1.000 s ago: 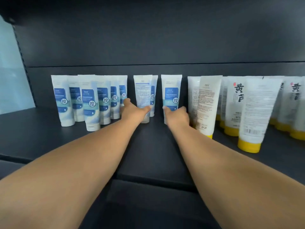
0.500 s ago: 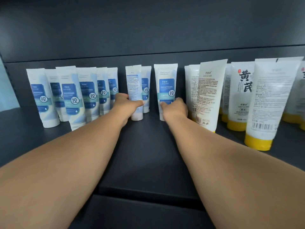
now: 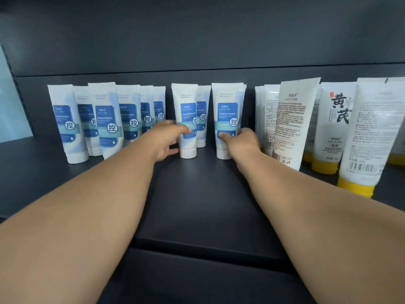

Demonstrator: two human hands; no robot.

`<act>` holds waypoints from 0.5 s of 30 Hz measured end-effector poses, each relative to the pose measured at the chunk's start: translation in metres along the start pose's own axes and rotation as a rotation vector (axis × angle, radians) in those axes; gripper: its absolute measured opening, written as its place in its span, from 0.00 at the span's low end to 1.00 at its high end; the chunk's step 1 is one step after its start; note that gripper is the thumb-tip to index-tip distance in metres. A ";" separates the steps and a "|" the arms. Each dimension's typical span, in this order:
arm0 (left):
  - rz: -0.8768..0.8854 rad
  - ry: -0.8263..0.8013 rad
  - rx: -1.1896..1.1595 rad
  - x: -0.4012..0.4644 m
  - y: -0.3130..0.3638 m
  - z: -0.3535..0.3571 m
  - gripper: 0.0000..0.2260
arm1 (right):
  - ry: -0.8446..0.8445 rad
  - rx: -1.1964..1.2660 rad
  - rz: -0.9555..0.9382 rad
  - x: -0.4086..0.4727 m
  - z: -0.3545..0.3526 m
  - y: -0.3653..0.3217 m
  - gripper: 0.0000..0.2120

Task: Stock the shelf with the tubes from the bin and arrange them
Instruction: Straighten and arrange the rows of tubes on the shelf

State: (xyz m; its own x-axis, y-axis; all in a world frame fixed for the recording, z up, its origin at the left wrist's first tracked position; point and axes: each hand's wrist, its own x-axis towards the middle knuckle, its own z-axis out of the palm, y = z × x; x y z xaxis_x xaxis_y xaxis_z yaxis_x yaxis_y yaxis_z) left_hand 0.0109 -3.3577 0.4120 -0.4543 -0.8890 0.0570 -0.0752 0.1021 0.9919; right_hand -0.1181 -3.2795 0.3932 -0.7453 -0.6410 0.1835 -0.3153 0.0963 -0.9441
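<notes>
Left hand (image 3: 164,139) is gripping a blue tube (image 3: 186,119) mid-shelf (image 3: 197,194), which is now facing label-out instead of back-out. Right hand (image 3: 240,143) is pinching the next tube (image 3: 228,117). So it's facing-up work; yellow tubes (image 3: 333,126) still showing backs.

On the dark shelf (image 3: 197,194), the left hand (image 3: 166,139) grips a blue-labelled tube (image 3: 186,119) standing cap-down near the back edge; the right hand (image 3: 241,143) grips a second blue-labelled tube (image 3: 226,115) just beside it. More blue tubes (image 3: 105,119) stand toward the left end, yellow-capped tubes (image 3: 333,128) toward the right.
</notes>
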 end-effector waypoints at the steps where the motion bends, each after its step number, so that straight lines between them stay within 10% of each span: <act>1: -0.010 -0.007 -0.010 0.001 -0.001 -0.001 0.06 | -0.004 -0.008 -0.002 0.000 0.000 0.000 0.21; 15: -0.017 -0.111 -0.143 0.011 -0.012 -0.008 0.04 | 0.013 -0.019 -0.028 0.003 0.003 0.003 0.19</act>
State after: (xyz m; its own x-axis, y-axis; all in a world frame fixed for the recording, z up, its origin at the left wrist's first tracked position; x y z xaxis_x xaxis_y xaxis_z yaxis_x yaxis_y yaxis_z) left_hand 0.0143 -3.3720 0.4020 -0.5501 -0.8344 0.0347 0.0398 0.0153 0.9991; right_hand -0.1198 -3.2832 0.3902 -0.7438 -0.6335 0.2132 -0.3468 0.0931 -0.9333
